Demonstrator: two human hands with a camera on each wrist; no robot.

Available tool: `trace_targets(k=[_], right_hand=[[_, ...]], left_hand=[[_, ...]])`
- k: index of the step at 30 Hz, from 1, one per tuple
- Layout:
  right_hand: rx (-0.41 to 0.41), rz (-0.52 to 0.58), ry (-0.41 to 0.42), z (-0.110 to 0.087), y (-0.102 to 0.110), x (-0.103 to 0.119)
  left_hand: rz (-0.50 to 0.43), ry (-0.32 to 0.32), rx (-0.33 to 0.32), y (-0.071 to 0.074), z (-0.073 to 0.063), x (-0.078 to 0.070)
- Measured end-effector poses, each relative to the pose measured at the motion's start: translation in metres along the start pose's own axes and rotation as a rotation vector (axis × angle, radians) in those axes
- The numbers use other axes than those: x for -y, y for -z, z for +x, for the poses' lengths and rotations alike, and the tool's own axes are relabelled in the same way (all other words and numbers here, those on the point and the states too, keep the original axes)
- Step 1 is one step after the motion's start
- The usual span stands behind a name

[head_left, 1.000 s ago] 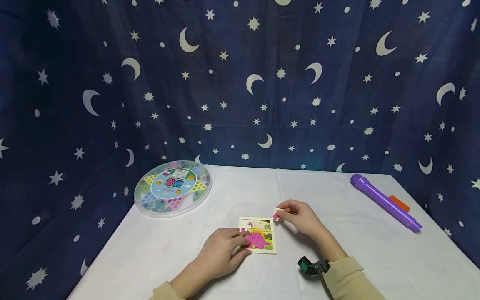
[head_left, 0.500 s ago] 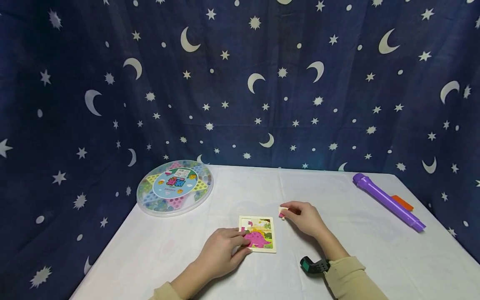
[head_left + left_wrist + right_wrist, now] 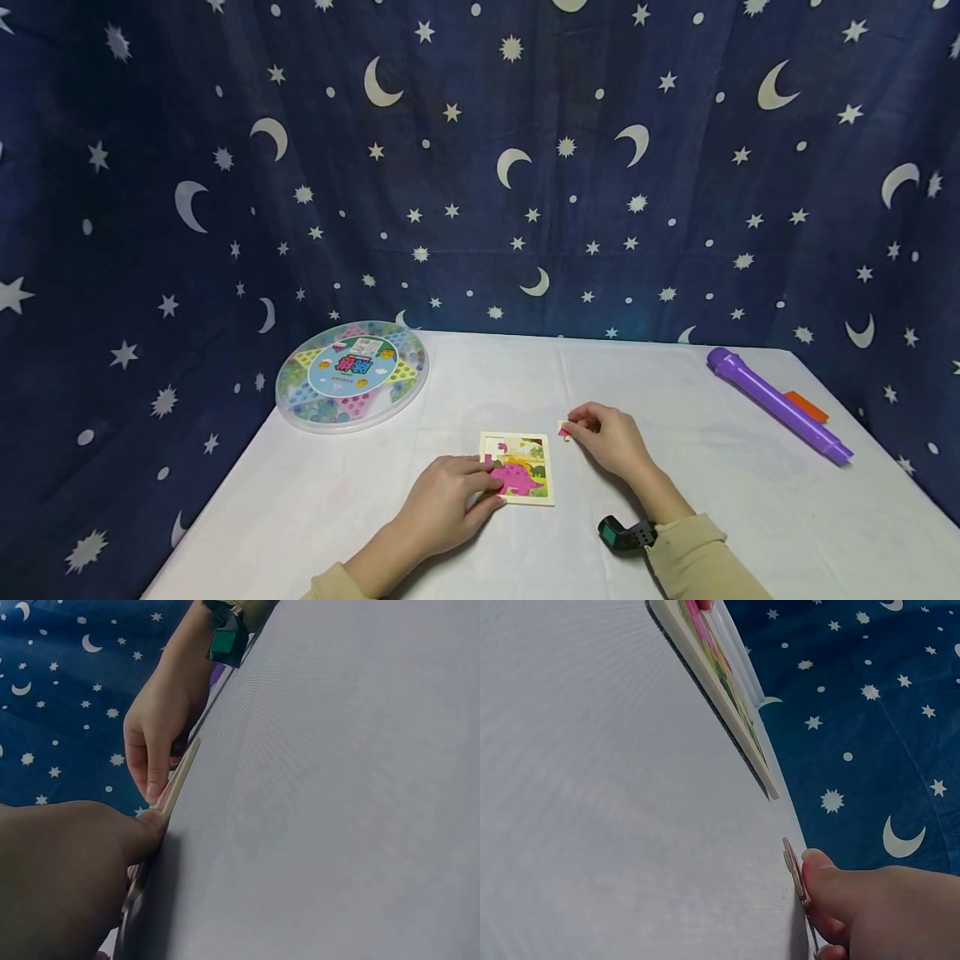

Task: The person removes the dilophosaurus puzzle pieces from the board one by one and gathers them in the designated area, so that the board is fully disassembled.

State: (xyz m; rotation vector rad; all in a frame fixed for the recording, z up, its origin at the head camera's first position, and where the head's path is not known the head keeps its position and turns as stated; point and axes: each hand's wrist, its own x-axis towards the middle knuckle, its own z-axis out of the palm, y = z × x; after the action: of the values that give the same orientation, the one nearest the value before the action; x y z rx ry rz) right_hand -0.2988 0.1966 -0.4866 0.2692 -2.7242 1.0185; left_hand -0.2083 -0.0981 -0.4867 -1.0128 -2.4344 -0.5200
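A small square dinosaur jigsaw puzzle [image 3: 525, 479] in a pale frame lies on the white table, showing a pink dinosaur among green and yellow. My left hand [image 3: 448, 504] holds it at the left, fingers over its face and thumb at the near edge; the lower left of the picture is hidden. Right of the puzzle, my right hand [image 3: 611, 437] pinches a small pink-and-white puzzle piece [image 3: 563, 431] between thumb and fingers. In the right wrist view this piece [image 3: 793, 868] stands on edge, apart from the puzzle frame [image 3: 712, 705]. A pale gap shows in the picture's upper left.
At the back left lies a round, clear-lidded Chinese checkers set [image 3: 352, 377] with marbles. A purple microphone-shaped tube [image 3: 780, 406] and an orange object [image 3: 806, 407] lie at the right. A starry blue curtain [image 3: 480, 167] hangs behind the table. A black strap device [image 3: 626, 533] sits on the right wrist.
My right hand has drawn the puzzle piece slightly to the right, away from the puzzle's upper right corner, and turned it a little. The left hand stays on the puzzle.
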Motion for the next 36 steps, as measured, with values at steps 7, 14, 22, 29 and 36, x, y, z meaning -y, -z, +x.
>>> trace_targets(k=[7,14,22,29,36], right_hand=[[-0.010,0.005,-0.006,0.000,-0.001,-0.002],[-0.017,0.008,-0.013,0.000,-0.001,0.002],[0.009,0.006,0.014,0.000,-0.001,0.015],[0.024,0.005,0.051,0.001,-0.005,0.030],[0.064,0.029,0.057,0.002,-0.010,0.041]], left_hand=[[0.005,0.001,0.023,0.000,0.002,0.000],[0.000,0.004,0.029,0.000,0.002,0.000],[-0.009,0.010,0.027,0.002,0.001,0.001],[-0.028,0.015,0.014,0.004,0.003,0.002],[-0.039,0.012,0.011,0.001,0.003,0.001]])
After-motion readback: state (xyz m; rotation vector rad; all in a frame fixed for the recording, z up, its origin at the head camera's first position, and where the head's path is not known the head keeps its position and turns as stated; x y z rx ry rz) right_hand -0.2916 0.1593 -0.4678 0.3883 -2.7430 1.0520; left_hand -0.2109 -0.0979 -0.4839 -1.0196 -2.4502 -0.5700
